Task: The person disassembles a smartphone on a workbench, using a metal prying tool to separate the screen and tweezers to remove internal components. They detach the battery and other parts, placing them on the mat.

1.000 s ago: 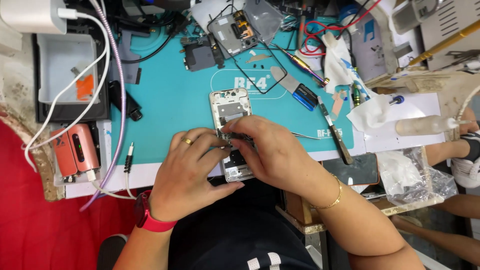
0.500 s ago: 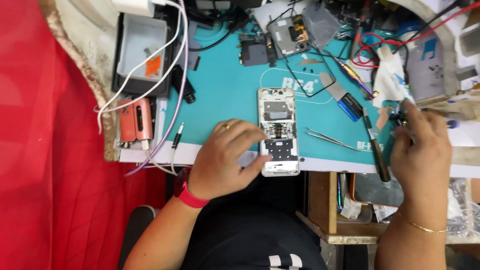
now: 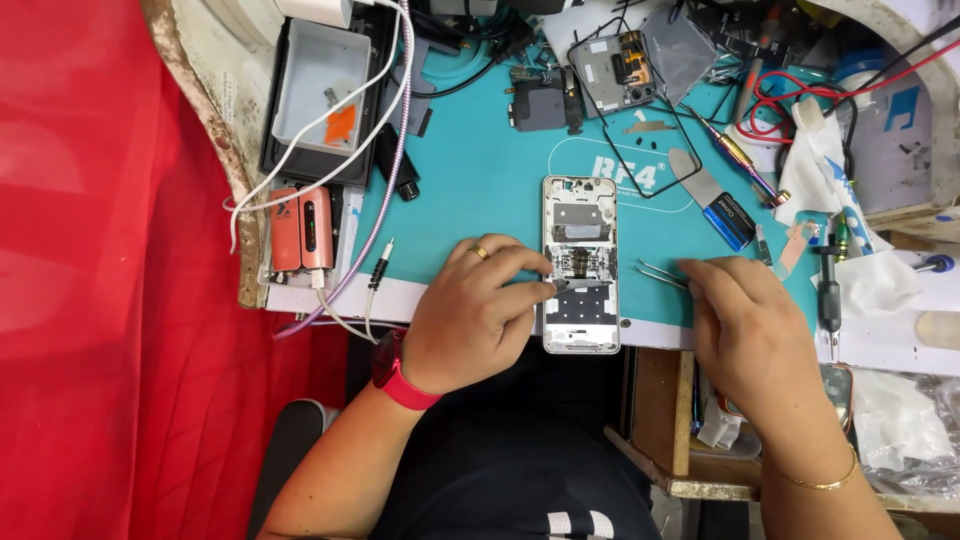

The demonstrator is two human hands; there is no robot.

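Observation:
An opened phone [image 3: 580,265] with its back off lies upright on the teal work mat [image 3: 480,170]. My left hand [image 3: 478,315] rests on the mat beside the phone, its fingertips pinching a small flat part at the phone's middle left. My right hand [image 3: 750,330] lies to the right of the phone, fingers on a pair of metal tweezers [image 3: 660,272] that point at the phone. A red band is on my left wrist and a ring on one finger.
A grey tray [image 3: 320,95] with cables, two orange gadgets [image 3: 300,230], a removed phone cover [image 3: 615,70], a blue pry tool [image 3: 715,200], screwdrivers [image 3: 828,285] and white tissue [image 3: 815,165] crowd the mat's edges. Red cloth [image 3: 110,300] lies at left.
My right hand came back from the tools at far right to the tweezers beside the phone. The view shifted right and closer. My left hand stayed at the phone.

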